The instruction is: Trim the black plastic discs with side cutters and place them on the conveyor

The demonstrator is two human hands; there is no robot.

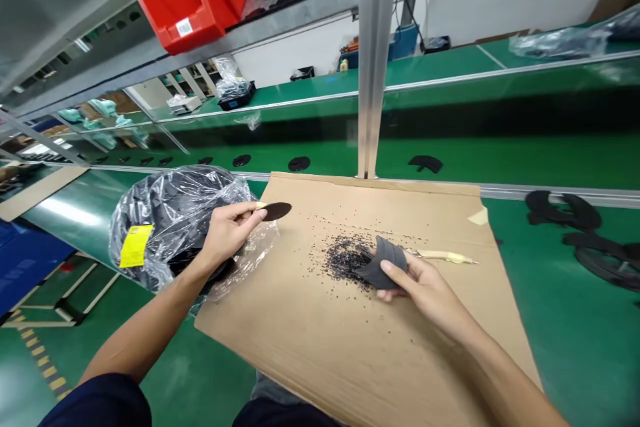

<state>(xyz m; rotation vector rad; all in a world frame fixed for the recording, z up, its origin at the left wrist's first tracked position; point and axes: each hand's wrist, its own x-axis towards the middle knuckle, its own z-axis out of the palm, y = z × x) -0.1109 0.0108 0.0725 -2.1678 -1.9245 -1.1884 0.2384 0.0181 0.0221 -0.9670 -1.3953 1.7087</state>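
Observation:
My left hand [229, 230] pinches the edge of a thin, dark oval disc [277, 211], held above the left side of a cardboard sheet [300, 333]. Over the sheet's middle, my right hand [417, 283] grips a curved dark grey piece [383, 265], thumb on its face and fingers behind it. Beside and partly under that piece lies a heap of small black bits [345, 257], scattered outward over the cardboard. A thin pale-handled tool [447, 256] with a pointed tip lies just beyond my right hand.
A clear plastic bag [175, 213] of black parts with a yellow label sits at left. Black parts [563, 211] lie on the green table at right; others [299, 163] line the green surface behind. A metal post [371, 67] rises behind the cardboard; a red bin [195, 0] hangs above.

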